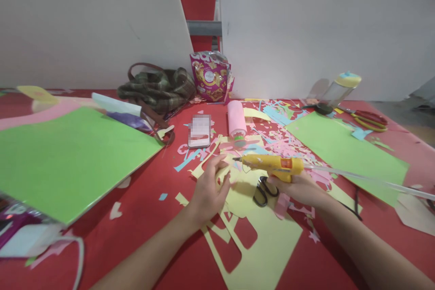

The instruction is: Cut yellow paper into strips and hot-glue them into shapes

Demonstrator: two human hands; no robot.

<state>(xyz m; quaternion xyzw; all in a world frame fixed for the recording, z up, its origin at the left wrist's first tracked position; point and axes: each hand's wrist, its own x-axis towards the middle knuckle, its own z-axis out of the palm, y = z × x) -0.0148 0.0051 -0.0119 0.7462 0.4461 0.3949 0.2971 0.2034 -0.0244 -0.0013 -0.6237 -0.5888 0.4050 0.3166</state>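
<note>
**Glue gun over yellow paper, both hands at work**

Head view. Glue gun (275, 166) serves as landmark: yellow-orange body, nozzle pointing left, a clear glue stick (367, 179) trailing out of its back toward the right. Right hand (301, 188) holds it from below, grip wrapped closed round the handle. Nozzle tip sits just above the yellow paper cutout (253, 235), which lies flat on the red table (152, 217) under and in front of the gun.

Left hand (209, 190), left of the nozzle, rests on the cutout's edge; fingers loosely curled, thumb and fingertips pinching a strip of the yellow paper. Whether it lifts the strip cannot be told.

Black-handled scissors (263, 191) lie just below the gun, between the two hands, on the paper.

Behind the gun: a pink roll (237, 119) lying on its side, a phone (199, 131) to its left, and a litter of pink, blue and yellow paper scraps (275, 138). Further back, against the white wall, a snack bag (210, 76) and a plaid bag (158, 88).

Right of the gun: a green sheet (343, 149), then red-and-yellow scissors (369, 120) and a clear bottle (340, 88) tipped over. Far left of the gun: a large green board (68, 158).
</note>
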